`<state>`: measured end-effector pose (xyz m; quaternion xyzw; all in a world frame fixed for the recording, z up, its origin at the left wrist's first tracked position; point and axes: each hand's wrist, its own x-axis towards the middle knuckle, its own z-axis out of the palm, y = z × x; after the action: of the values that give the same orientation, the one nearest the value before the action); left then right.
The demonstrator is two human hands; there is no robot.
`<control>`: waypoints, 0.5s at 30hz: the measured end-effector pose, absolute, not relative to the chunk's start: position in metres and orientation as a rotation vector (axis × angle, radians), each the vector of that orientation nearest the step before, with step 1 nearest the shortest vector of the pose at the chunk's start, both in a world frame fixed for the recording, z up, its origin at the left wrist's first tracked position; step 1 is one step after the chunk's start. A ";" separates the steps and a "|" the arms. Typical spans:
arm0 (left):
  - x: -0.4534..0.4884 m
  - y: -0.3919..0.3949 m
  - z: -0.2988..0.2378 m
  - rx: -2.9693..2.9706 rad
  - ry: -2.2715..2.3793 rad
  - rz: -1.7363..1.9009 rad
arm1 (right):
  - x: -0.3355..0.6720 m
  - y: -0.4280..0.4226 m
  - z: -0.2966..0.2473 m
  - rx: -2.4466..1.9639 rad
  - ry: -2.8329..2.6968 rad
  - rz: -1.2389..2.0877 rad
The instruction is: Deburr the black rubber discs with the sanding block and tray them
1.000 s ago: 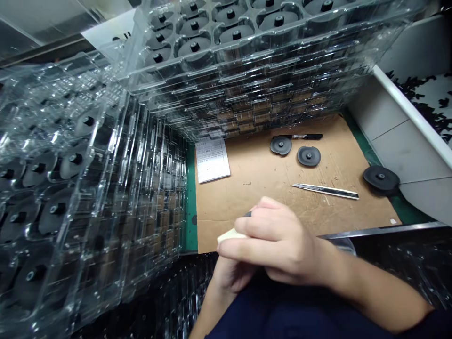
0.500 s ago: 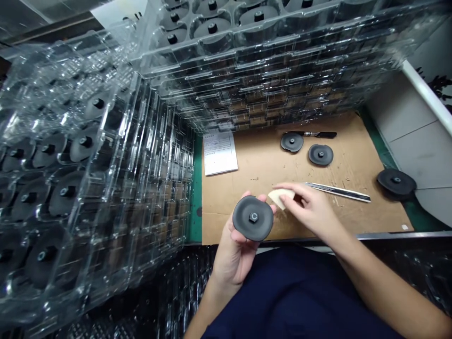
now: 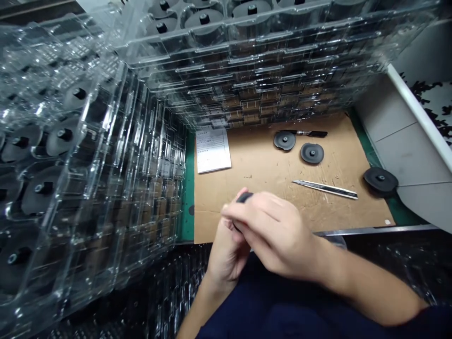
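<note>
My left hand (image 3: 228, 256) is closed around a black, disc-shaped part (image 3: 244, 197) above the front of the cardboard. Only the part's dark edge shows, as my right hand (image 3: 273, 226) lies across it. The right fingers are bent over the disc's face; the pale wedge that they pinched a moment ago, which looks like sponge, is hidden behind them now. To the right of my hands a utility knife (image 3: 326, 189) rests on the cardboard. Beyond it lie two similar discs, one (image 3: 284, 140) beside a black pen (image 3: 312, 133) and another (image 3: 312, 153) nearer.
Stacked clear plastic trays (image 3: 247, 70) holding black discs wall off the back, and more trays (image 3: 116, 155) stand at left. A printed sheet (image 3: 213, 157) lies on the cardboard (image 3: 254, 160). Another disc (image 3: 380, 181) sits at the right edge, near a pale panel (image 3: 399, 136).
My right hand has moved left from beside the disc to over it, covering the disc and the pale wedge. The whole view has shifted slightly.
</note>
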<state>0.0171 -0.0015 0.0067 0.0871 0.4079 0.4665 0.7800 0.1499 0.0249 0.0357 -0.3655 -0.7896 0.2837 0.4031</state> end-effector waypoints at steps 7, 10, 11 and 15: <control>0.012 0.001 0.009 0.259 0.777 1.023 | 0.178 0.007 0.046 -0.984 -2.166 0.826; 0.015 0.001 0.011 0.260 0.705 1.022 | 0.181 0.003 0.055 -1.056 -2.190 0.761; 0.015 0.001 0.012 0.263 0.696 1.029 | 0.181 0.003 0.057 -1.093 -2.182 0.725; 0.012 -0.003 0.012 0.229 0.705 1.017 | 0.183 0.013 0.049 -1.118 -2.156 0.519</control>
<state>0.0120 -0.0026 0.0123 0.1069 0.3298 0.4757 0.8084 0.1829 0.0134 0.0489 -0.4261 -0.8215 0.1979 0.3231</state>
